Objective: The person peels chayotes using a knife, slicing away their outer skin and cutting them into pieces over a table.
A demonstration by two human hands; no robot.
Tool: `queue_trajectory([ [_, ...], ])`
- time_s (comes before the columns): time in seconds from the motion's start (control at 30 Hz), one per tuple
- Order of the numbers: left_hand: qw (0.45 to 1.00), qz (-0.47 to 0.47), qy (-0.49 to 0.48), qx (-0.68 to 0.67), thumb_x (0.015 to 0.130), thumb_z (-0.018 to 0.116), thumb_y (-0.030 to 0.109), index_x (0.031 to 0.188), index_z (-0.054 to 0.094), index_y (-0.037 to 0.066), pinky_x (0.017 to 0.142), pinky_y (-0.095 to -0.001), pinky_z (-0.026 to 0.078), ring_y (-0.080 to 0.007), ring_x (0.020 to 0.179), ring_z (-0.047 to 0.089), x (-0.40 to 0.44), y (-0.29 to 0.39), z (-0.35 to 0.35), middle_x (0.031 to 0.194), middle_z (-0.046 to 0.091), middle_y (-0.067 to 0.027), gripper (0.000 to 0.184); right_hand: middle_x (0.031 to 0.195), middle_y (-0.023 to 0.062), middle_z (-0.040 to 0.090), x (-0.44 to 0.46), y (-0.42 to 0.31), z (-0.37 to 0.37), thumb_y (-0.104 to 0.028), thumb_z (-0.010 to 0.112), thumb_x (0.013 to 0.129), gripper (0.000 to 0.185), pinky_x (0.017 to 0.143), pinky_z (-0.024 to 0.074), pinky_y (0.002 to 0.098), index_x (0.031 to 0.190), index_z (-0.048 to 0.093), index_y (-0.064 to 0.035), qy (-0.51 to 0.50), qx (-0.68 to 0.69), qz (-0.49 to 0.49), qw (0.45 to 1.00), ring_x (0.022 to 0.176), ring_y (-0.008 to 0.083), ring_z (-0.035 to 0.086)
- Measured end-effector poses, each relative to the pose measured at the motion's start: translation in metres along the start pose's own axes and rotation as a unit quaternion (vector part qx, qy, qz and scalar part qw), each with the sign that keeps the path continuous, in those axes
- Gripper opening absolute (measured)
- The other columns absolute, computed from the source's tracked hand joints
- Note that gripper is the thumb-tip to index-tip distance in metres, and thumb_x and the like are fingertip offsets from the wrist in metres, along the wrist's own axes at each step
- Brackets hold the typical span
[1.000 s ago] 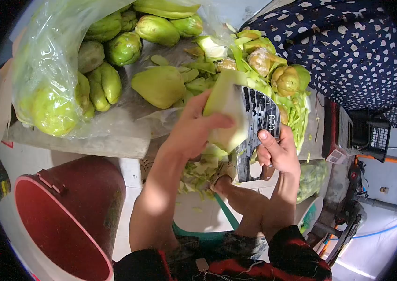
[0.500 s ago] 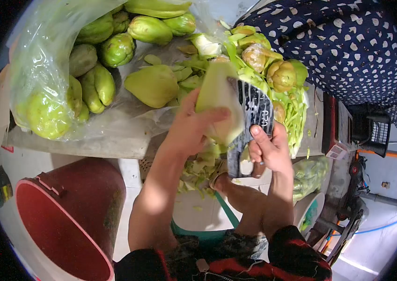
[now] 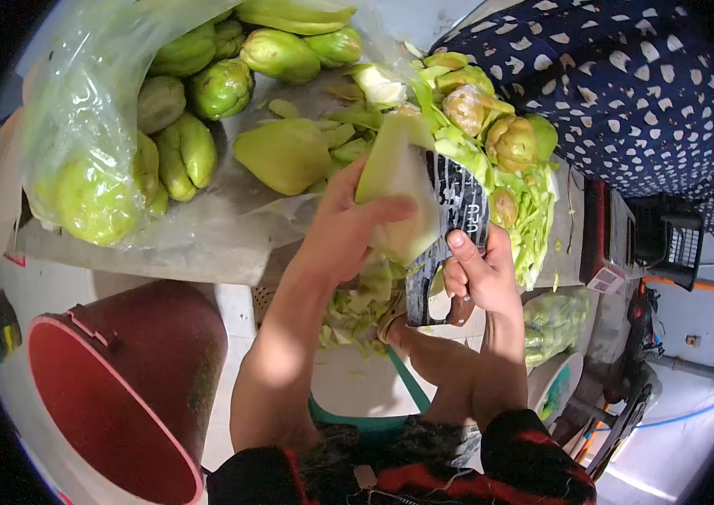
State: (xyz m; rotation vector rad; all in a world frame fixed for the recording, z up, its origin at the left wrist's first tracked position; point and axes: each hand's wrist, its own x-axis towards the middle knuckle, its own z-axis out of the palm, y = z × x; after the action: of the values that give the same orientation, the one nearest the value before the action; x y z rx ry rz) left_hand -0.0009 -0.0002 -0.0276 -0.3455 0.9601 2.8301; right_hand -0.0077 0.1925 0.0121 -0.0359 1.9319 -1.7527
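My left hand (image 3: 357, 220) is wrapped round a chayote (image 3: 403, 160), which is mostly peeled to pale flesh and stands tilted with its narrow end up. Against its right side lies a flat black tool (image 3: 448, 189) with pale streaks and white lettering; its exact kind is unclear. Closed on this tool is my right hand (image 3: 483, 265), thumb laid along its face. Just left of my left hand, another chayote (image 3: 283, 156) rests on the plastic-covered table. Green peelings (image 3: 530, 227) and several brownish chayotes (image 3: 511, 143) are heaped to the right.
A clear plastic bag (image 3: 79, 126) with several whole chayotes (image 3: 221, 88) spreads over the table's left. Below stands a large red bucket (image 3: 142, 370). Peelings (image 3: 353, 320) lie on the floor near my foot. Dark patterned cloth (image 3: 610, 93) hangs at upper right, near a black basket (image 3: 681, 244).
The black tool has shifted slightly down along the chayote with my right hand. The table and its contents sit a little further right in view.
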Motion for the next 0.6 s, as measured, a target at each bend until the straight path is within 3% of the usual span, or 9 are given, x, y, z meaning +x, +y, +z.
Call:
queue_trajectory([
  [0.2, 1.0, -0.005, 0.007, 0.018, 0.075, 0.068, -0.002, 0.125, 0.052, 0.001, 0.079, -0.0365, 0.055, -0.0228, 0.091, 0.065, -0.002, 0.002, -0.001, 0.103, 0.063, -0.0098, 0.053, 0.05, 0.0, 0.044, 0.001, 0.006, 0.004, -0.026, 0.06, 0.097, 0.028, 0.038, 0.0361, 0.0253, 0.085, 0.048, -0.0038, 0.021, 0.017, -0.034, 0.999, 0.039, 0.0088, 0.043],
  [0.27, 0.999, -0.023, 0.014, 0.03, 0.075, 0.068, -0.002, 0.125, 0.052, 0.0, 0.079, -0.0367, 0.055, -0.023, 0.091, 0.064, -0.005, 0.003, -0.002, 0.103, 0.063, -0.0099, 0.053, 0.05, 0.0001, 0.044, 0.0, -0.004, -0.004, -0.026, 0.06, 0.097, 0.028, 0.037, 0.0353, 0.0257, 0.084, 0.048, -0.0041, -0.032, -0.018, 0.028, 0.999, 0.038, 0.0093, 0.042],
  [0.33, 0.999, -0.013, 0.02, 0.037, 0.075, 0.067, -0.002, 0.123, 0.053, 0.001, 0.079, -0.0369, 0.055, -0.0234, 0.091, 0.064, -0.003, -0.002, -0.002, 0.102, 0.063, -0.0099, 0.05, 0.049, 0.0002, 0.044, 0.002, 0.003, -0.006, -0.025, 0.06, 0.097, 0.028, 0.037, 0.035, 0.0255, 0.084, 0.049, -0.004, -0.035, -0.035, 0.011, 0.999, 0.038, 0.0093, 0.042],
  [0.47, 0.999, 0.024, 0.001, -0.022, 0.076, 0.067, -0.001, 0.129, 0.051, 0.0, 0.075, -0.0311, 0.054, -0.0187, 0.089, 0.064, 0.003, -0.006, -0.004, 0.101, 0.064, -0.0092, 0.055, 0.049, -0.0002, 0.044, 0.004, 0.009, 0.006, -0.025, 0.059, 0.097, 0.027, 0.037, 0.0357, 0.0246, 0.084, 0.049, -0.0037, 0.035, 0.04, -0.034, 0.998, 0.038, 0.0087, 0.043],
  [0.6, 1.0, -0.009, 0.008, -0.001, 0.077, 0.067, -0.001, 0.131, 0.049, 0.0, 0.075, -0.0308, 0.054, -0.0184, 0.089, 0.064, 0.0, -0.007, -0.005, 0.103, 0.063, -0.0098, 0.057, 0.05, 0.0009, 0.041, 0.003, 0.003, 0.003, -0.024, 0.059, 0.097, 0.026, 0.035, 0.0362, 0.0279, 0.083, 0.044, -0.0079, -0.01, -0.015, 0.028, 0.999, 0.036, 0.0118, 0.041],
])
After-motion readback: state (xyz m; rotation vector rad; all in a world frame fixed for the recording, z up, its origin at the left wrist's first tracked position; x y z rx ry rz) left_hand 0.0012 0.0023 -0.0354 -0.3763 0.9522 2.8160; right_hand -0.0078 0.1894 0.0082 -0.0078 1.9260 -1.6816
